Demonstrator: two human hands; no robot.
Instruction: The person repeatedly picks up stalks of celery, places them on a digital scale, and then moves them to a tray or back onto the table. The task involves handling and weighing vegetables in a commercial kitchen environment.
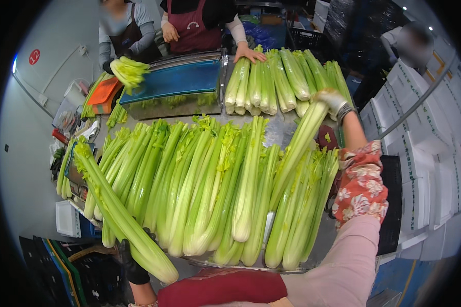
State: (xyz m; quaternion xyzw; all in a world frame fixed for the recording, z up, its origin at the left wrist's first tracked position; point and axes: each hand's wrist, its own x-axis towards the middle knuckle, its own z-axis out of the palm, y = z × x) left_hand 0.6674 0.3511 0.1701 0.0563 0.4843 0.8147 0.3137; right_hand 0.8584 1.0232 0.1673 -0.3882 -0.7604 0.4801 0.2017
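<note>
My left hand (pixel 134 262), in a black glove, is closed around a celery bunch (pixel 119 209) at the near left. That bunch lies slanted, root end toward me, leafy top far left, and covers part of the fingers. At the right, my outstretched right hand (pixel 334 104), in a pale glove, grips the root end of another celery bunch (pixel 299 146). Its stalks slope down toward the near row. Between my hands a wide row of celery (pixel 189 194) lies side by side on the metal table (pixel 276 130), root ends mostly toward me.
Across the table a person's hand (pixel 249 53) rests on a second celery pile (pixel 281 82). Beside it stands a blue-topped metal machine (pixel 174 84). Another person, far left, holds a cut celery piece (pixel 129 72). White foam boxes (pixel 420 153) are stacked at the right.
</note>
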